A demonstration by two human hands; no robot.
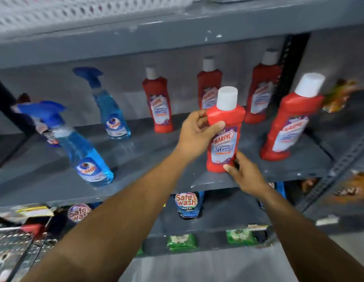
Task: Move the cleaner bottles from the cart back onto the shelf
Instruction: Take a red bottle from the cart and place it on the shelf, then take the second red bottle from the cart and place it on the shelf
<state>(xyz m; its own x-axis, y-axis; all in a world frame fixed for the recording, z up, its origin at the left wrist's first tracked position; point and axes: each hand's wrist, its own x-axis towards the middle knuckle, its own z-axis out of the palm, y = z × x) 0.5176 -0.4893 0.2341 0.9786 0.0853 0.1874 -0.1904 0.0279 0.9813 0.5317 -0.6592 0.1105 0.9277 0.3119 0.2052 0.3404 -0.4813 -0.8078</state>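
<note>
A red Harpic cleaner bottle [224, 135] with a white cap stands upright near the front of the grey shelf [148, 151]. My left hand [197, 135] grips its shoulder from the left. My right hand [245, 174] holds its base from the lower right. Several more red bottles stand on the same shelf: one at front right [289, 123] and three along the back [158, 100] [207, 86] [262, 88]. Blue spray bottles stand at the left, one at the front [85, 155], one behind [112, 110].
A third spray bottle [44, 127] is at the far left, blurred. White perforated baskets [75, 11] sit on the shelf above. Safewash pouches [187, 204] and green packs [182, 242] fill the lower shelves. The metal cart [12, 245] shows at bottom left. A dark upright post [293, 64] bounds the bay.
</note>
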